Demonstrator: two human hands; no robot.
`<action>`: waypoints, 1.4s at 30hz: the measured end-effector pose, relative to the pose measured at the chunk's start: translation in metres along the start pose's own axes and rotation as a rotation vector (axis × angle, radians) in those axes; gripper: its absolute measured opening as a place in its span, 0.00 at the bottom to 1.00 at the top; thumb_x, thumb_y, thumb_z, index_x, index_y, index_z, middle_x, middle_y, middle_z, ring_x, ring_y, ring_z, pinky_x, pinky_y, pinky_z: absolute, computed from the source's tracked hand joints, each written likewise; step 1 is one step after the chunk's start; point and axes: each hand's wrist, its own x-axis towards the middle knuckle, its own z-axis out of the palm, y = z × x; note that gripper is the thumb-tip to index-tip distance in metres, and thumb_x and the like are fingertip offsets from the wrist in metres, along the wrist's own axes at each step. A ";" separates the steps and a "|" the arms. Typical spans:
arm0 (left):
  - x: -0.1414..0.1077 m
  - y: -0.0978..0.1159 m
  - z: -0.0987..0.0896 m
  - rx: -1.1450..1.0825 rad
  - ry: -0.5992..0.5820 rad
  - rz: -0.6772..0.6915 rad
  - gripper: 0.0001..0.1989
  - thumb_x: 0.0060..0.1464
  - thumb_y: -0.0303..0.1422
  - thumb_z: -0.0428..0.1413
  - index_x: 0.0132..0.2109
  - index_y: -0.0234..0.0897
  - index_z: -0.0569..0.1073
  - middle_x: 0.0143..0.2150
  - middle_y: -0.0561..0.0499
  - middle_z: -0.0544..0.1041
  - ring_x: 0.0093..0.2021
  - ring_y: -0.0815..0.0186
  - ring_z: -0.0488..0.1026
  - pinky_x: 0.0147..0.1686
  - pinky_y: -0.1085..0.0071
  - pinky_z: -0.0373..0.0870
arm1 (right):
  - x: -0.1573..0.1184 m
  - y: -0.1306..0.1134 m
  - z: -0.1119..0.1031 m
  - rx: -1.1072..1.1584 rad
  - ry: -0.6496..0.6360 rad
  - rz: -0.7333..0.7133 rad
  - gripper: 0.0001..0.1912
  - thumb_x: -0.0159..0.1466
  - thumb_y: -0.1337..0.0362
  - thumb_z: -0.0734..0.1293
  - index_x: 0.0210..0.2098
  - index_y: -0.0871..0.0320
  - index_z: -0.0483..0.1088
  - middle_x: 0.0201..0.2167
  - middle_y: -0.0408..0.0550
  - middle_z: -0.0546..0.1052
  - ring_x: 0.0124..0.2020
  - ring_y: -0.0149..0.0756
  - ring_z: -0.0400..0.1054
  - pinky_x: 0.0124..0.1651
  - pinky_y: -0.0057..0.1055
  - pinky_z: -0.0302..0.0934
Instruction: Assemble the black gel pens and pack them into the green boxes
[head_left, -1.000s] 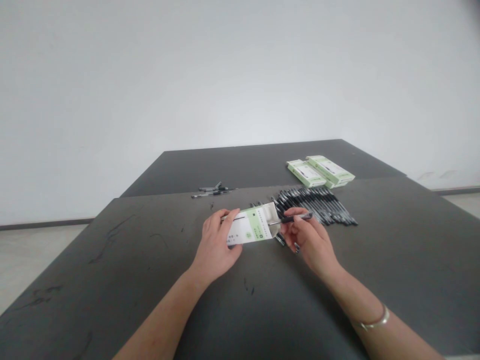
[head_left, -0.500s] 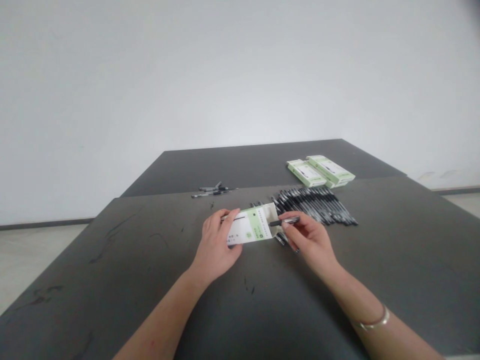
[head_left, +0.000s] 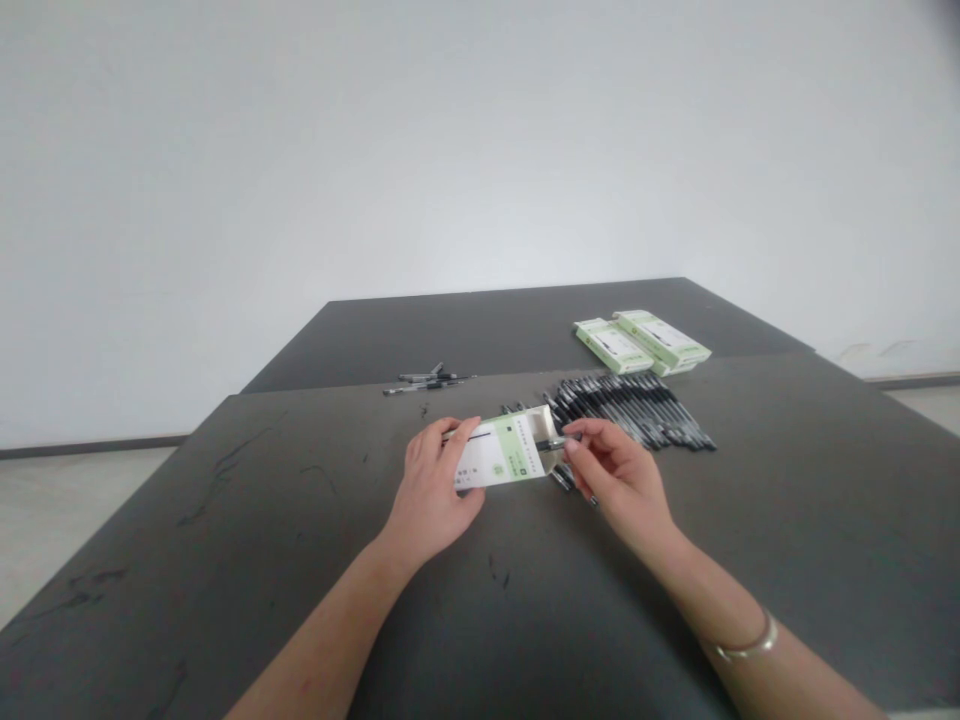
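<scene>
My left hand [head_left: 435, 485] is closed around a white and green pen box [head_left: 495, 455], lying on its side with the open end to the right. Between the fingertips of my right hand [head_left: 615, 470] is a black and clear pen [head_left: 555, 443], its left part inside the box's open end. The inside of the box is mostly hidden from me. Some pens [head_left: 562, 479] lie on the table partly behind the box and my right hand. Just beyond stretches a row of many similar pens [head_left: 630, 410].
Several closed-looking green and white boxes [head_left: 660, 338] lie at the back right of the dark table [head_left: 300, 560]. A few loose pens [head_left: 427, 380] lie at the back left, near the seam between table sections. A pale wall [head_left: 480, 150] rises behind.
My right hand's pen has slid left, further into the box's open end. The box and my left hand have stayed in place.
</scene>
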 end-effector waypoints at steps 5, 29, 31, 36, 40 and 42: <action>0.000 0.000 0.000 -0.005 0.000 0.002 0.37 0.45 0.25 0.56 0.64 0.43 0.58 0.58 0.43 0.61 0.59 0.52 0.59 0.60 0.51 0.56 | -0.002 0.001 -0.001 -0.098 -0.013 -0.014 0.14 0.62 0.57 0.67 0.43 0.59 0.74 0.18 0.38 0.66 0.19 0.27 0.58 0.20 0.25 0.52; 0.000 0.001 0.001 -0.073 0.067 -0.080 0.37 0.46 0.27 0.57 0.63 0.43 0.56 0.59 0.43 0.59 0.60 0.52 0.59 0.61 0.53 0.58 | 0.011 0.012 -0.014 -0.768 -0.056 -0.145 0.09 0.64 0.64 0.62 0.35 0.58 0.73 0.32 0.48 0.74 0.31 0.36 0.67 0.36 0.31 0.59; 0.000 0.001 0.001 -0.066 0.075 -0.069 0.37 0.46 0.26 0.57 0.63 0.44 0.56 0.59 0.43 0.60 0.61 0.51 0.59 0.61 0.52 0.57 | 0.011 0.014 -0.012 -0.965 -0.110 -0.152 0.09 0.64 0.64 0.62 0.35 0.58 0.74 0.33 0.49 0.74 0.32 0.37 0.68 0.35 0.32 0.57; 0.001 0.002 0.000 -0.076 0.072 -0.074 0.37 0.46 0.26 0.57 0.63 0.43 0.56 0.59 0.42 0.60 0.61 0.50 0.59 0.60 0.51 0.58 | 0.008 0.018 -0.008 -1.188 -0.190 -0.073 0.08 0.64 0.61 0.63 0.36 0.58 0.73 0.35 0.51 0.75 0.34 0.39 0.71 0.34 0.31 0.56; 0.001 0.003 0.000 -0.106 0.073 -0.085 0.37 0.47 0.26 0.58 0.63 0.44 0.55 0.59 0.42 0.59 0.61 0.50 0.59 0.60 0.50 0.59 | 0.008 0.019 -0.008 -1.195 -0.218 -0.042 0.08 0.65 0.62 0.63 0.37 0.58 0.73 0.36 0.51 0.76 0.36 0.39 0.72 0.36 0.31 0.57; 0.001 0.004 0.000 -0.114 0.070 -0.085 0.37 0.48 0.27 0.58 0.63 0.44 0.55 0.59 0.43 0.59 0.61 0.51 0.59 0.60 0.50 0.59 | 0.009 0.020 -0.008 -1.194 -0.216 -0.030 0.08 0.65 0.62 0.63 0.35 0.58 0.73 0.35 0.51 0.76 0.36 0.39 0.72 0.37 0.31 0.58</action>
